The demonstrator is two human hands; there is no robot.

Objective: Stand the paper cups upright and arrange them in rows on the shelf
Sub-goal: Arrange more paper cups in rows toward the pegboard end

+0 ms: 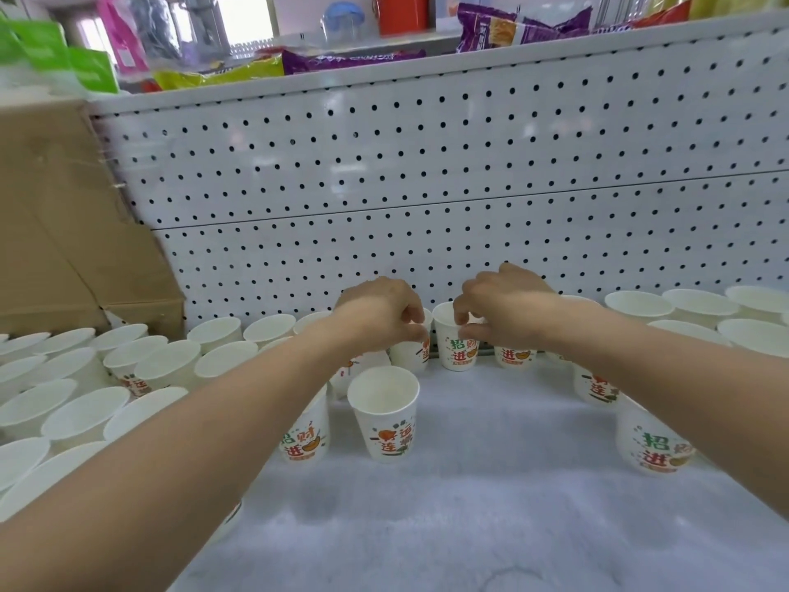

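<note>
Dozens of white paper cups (162,365) printed with red, green and orange characters are already stood mouth-up on the white, faintly grainy shelf (469,506); none is seen lying on its side. Close-packed rows are formed toward the left edge, and a line is run along the back edge against the white perforated metal back panel (427,164), with more cups (700,305) gathered at the back right corner.

The middle of that back line is being worked on. The rim of one printed cup (412,356) is pinched between the thumb and curled fingers of the left hand (380,318), and the rim of the neighbouring cup (454,343), just beside it, is pinched likewise by the right hand (504,311). Both held cups are upright at the back edge; whether their bases are set down cannot be told.

What is left, it is judged, is the lining-up. A lone cup (384,414) is stood apart in front of the hands, another cup (305,440) is half hidden under the left forearm, and further cups (653,446) are left out of line toward the right edge, while the middle and front of the shelf are unfilled.

A brown cardboard box (64,228) is set at the back left corner. Above the panel, an upper shelf is loaded with purple snack bags (512,27), a yellow-green bag (222,74) and a red container (401,12)
</note>
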